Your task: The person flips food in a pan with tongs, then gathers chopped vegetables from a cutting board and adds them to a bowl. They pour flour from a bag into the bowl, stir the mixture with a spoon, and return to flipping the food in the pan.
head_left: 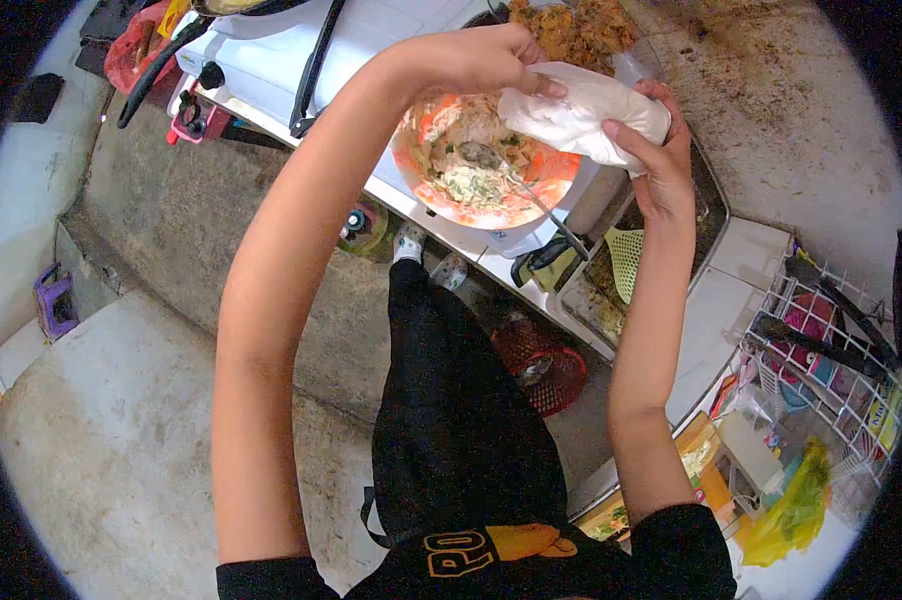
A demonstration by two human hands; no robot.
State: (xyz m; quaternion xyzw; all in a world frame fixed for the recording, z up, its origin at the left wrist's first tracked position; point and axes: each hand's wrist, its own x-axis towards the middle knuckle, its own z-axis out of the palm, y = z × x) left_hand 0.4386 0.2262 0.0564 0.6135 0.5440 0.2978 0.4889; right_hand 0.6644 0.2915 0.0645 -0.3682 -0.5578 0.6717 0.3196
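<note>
A person in a black shirt (671, 545) stands at a kitchen counter, both arms stretched forward around a white, paper-like bundle (581, 112) above the far right side of a bowl (511, 215). The left hand (476, 62), fingers curled, pinches the bundle's left end; the right hand (663, 150) grips the other end, thumb on the near face and fingers closed behind. Below, a metal spoon (481, 155) rests in a pale, green-flecked mixture (471, 185), its handle over the rim. A green slotted utensil (626, 262) lies by the right forearm. Beyond the bundle sits a heap of browned food (576, 30); at upper left, a pan (251, 8) tops a white stove (261, 60).
</note>
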